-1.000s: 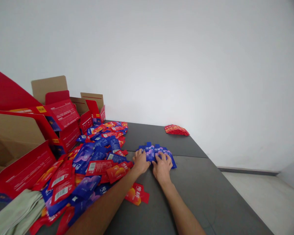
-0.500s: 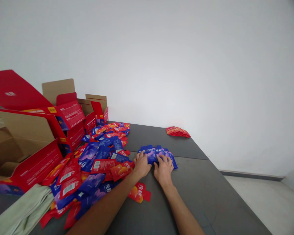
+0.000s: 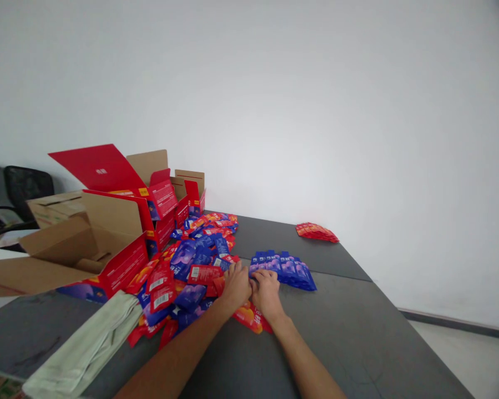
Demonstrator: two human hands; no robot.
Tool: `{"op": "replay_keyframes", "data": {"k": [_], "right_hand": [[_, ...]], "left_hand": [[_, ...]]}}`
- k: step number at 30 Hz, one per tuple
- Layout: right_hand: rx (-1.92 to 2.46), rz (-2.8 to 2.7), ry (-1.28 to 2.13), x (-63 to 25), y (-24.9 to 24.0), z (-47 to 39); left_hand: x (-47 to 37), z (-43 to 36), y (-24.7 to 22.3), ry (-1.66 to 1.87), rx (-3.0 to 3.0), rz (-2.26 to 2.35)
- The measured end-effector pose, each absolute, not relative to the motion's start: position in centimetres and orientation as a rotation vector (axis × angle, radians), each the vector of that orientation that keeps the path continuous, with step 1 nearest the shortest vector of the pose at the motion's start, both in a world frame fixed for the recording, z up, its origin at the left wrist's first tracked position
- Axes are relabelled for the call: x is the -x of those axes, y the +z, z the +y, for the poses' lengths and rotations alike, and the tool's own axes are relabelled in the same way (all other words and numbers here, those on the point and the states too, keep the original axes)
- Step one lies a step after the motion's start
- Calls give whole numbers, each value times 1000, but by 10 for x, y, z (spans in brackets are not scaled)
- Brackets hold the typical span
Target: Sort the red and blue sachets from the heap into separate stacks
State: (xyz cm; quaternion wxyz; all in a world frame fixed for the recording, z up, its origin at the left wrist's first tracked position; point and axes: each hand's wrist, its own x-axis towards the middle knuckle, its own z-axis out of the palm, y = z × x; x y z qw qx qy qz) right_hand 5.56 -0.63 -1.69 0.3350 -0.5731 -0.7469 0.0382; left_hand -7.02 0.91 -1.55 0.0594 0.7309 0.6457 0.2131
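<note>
Both hands have shifted leftward relative to the fanned row of blue packets [image 3: 289, 270]: the right hand [image 3: 266, 289] now bends its fingers close beside the left hand [image 3: 236, 285], by the row's near left end. Whether either hand grips a packet cannot be told. Bare table [image 3: 341, 327] runs from the row to the right edge; beyond the seam, a red fan of packets [image 3: 316, 233] lies near the far right corner. Leftward, the loose heap [image 3: 185, 253] leaves little room. Chairs [image 3: 29, 187] have come into view.
</note>
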Motion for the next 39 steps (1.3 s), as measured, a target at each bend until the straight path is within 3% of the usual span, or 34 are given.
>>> {"op": "replay_keyframes", "data": {"k": [15,19,25,30,36,39], "right_hand": [[1438,-2092,204,-23,-41,-17],[1442,-2144,254,-20,-40,-20],[1348,-2132,399,-22,-33,-23],[1207,-1735,690,-23,-23,-15],[886,-1110,1283,-29,-13,-10],[803,-926,1327,-36,-15,-9]], "left_hand": [[145,51,-9,560,-2151,2257],[146,52,-7,749,-2062,2269],[145,43,-1,1315,-2051,2040],[124,23,-2,1564,-2142,1783],[90,-8,1,1383,-2367,1408],[83,-19,6,1287,-2385,1251]]}}
